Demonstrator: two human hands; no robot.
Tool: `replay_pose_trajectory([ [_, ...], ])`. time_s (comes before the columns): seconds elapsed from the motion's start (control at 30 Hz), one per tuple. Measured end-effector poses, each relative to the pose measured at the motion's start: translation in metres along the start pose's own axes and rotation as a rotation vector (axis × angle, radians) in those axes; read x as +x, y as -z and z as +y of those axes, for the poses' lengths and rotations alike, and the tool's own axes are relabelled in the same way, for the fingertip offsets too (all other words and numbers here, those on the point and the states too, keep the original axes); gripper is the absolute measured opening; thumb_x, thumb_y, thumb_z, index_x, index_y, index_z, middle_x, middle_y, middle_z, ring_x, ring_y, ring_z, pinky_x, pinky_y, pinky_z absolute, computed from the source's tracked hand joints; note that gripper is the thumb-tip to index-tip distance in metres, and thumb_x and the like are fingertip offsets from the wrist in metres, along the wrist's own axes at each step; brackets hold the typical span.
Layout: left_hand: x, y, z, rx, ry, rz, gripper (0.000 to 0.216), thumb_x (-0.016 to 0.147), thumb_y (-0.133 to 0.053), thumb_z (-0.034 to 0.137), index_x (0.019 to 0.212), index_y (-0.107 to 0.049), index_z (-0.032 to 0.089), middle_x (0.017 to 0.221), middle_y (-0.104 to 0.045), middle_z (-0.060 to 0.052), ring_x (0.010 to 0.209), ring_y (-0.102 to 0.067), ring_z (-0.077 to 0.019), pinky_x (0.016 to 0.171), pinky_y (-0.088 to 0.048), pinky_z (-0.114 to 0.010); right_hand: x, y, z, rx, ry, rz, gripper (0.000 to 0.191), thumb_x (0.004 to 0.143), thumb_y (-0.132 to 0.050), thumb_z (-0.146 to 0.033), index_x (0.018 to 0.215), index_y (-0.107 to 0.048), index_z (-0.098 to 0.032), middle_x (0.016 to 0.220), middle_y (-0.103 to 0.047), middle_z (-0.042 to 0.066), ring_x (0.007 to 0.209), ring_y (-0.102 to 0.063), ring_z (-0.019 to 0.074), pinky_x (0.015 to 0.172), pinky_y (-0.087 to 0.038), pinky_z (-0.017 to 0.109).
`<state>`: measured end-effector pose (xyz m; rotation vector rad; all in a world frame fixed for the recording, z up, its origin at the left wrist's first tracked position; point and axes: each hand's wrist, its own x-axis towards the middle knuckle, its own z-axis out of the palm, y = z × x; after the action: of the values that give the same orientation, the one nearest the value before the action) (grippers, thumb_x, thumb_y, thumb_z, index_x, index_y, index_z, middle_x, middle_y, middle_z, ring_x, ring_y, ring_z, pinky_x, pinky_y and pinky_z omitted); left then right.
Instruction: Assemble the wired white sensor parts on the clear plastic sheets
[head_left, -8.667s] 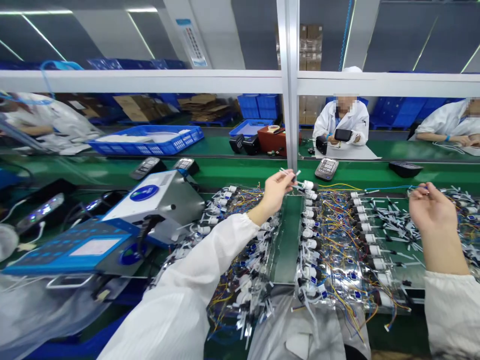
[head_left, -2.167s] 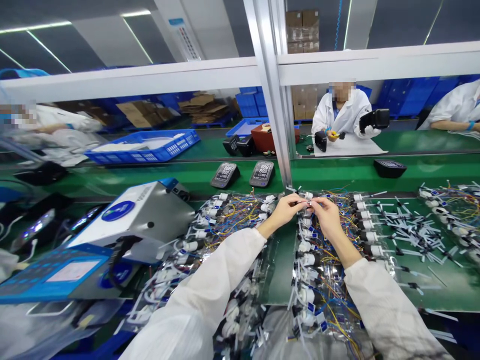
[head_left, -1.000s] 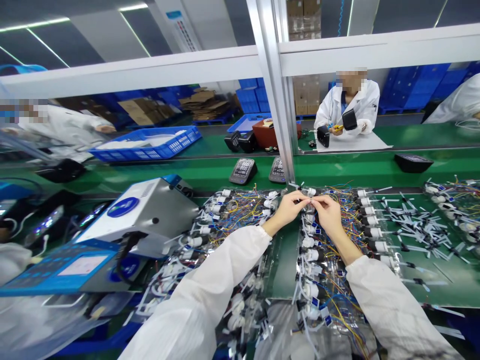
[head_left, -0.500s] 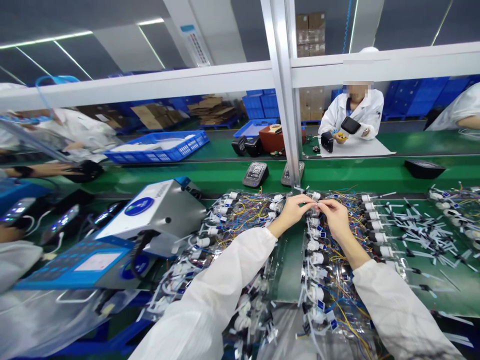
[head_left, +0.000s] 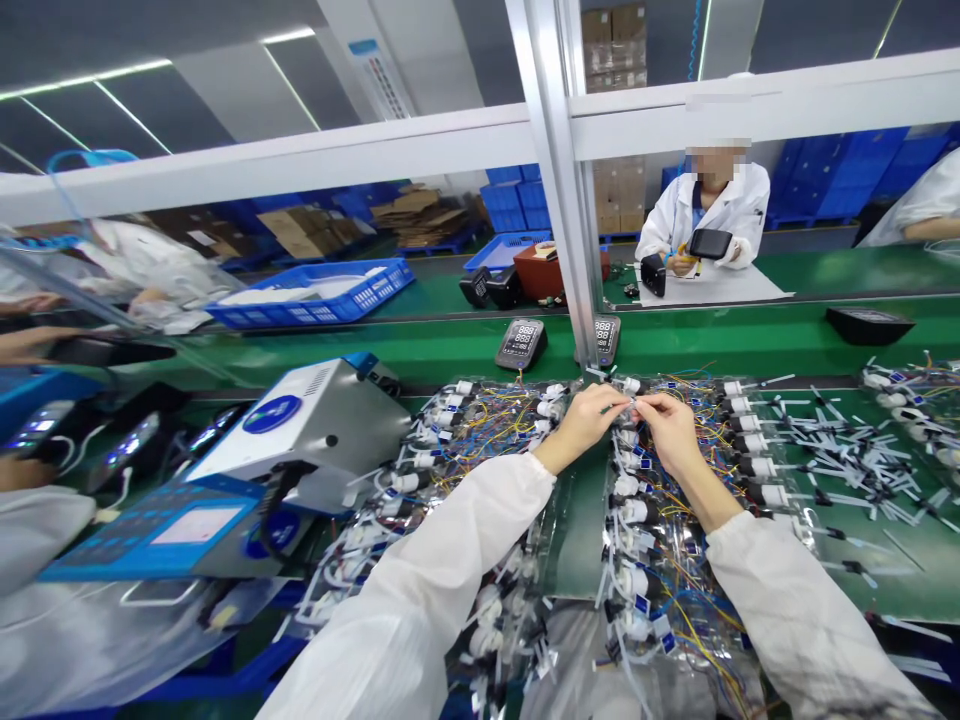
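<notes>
- The bare left hand (head_left: 581, 430), coming from a white fabric sleeve (head_left: 457, 540), was pinching with its fingertips a small white plastic fitting (head_left: 632, 407) with thin wires.
- The bare right hand (head_left: 675, 432) was pinching the same fitting from the other side, so the two hands were close together above the rows.
- Under the hands lay smooth white plastic cylinders (head_left: 628, 512) with thin coloured wires, on a shiny clear plastic sheet (head_left: 660, 560).
- This sheet rested on the green worktop (head_left: 885, 570), beside a silver metal box (head_left: 315, 425).
</notes>
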<state>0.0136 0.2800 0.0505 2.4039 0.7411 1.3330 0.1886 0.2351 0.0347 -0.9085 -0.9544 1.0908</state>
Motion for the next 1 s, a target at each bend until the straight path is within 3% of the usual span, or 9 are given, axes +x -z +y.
replay_pose_trajectory([
  [0.23,0.000,0.002,0.001,-0.039,-0.025,-0.046,0.015,0.097,-0.068,0.029,0.101,-0.081,0.021,0.094,-0.080,-0.009,0.088,-0.073,-0.0210,0.083,-0.058,-0.037,0.004,0.002,-0.001,0.024,-0.067,-0.055,0.028,0.068,-0.090,-0.043,0.080,-0.078,-0.021,0.073,-0.074,0.003,0.066,-0.068,0.0188,0.069,-0.057,0.034],
  [0.63,0.002,0.002,0.003,-0.164,0.172,-0.022,0.017,0.095,-0.071,0.033,0.092,-0.082,0.020,0.094,-0.081,-0.009,0.088,-0.074,-0.0210,0.086,-0.058,-0.036,0.004,0.003,-0.001,-0.054,-0.018,-0.057,0.031,0.072,-0.086,-0.048,0.083,-0.076,-0.021,0.077,-0.075,0.004,0.069,-0.069,0.0190,0.072,-0.059,0.035],
  [0.9,0.012,-0.001,-0.001,-0.270,0.405,-0.067,0.015,0.083,-0.081,0.034,0.091,-0.082,0.021,0.097,-0.081,-0.008,0.094,-0.072,-0.0248,0.095,-0.053,-0.039,0.018,0.011,-0.006,-0.346,0.050,-0.057,0.030,0.079,-0.076,-0.046,0.092,-0.075,-0.019,0.078,-0.076,0.005,0.065,-0.068,0.0195,0.066,-0.058,0.034],
  [1.0,0.014,0.002,-0.005,-0.337,0.559,-0.009,0.026,0.077,-0.085,0.040,0.092,-0.080,0.020,0.099,-0.080,-0.008,0.096,-0.072,-0.0255,0.092,-0.053,-0.037,0.026,0.019,-0.015,-0.524,0.114,-0.047,0.020,0.081,-0.072,-0.037,0.091,-0.075,-0.020,0.084,-0.076,0.006,0.071,-0.069,0.0207,0.073,-0.058,0.036],
])
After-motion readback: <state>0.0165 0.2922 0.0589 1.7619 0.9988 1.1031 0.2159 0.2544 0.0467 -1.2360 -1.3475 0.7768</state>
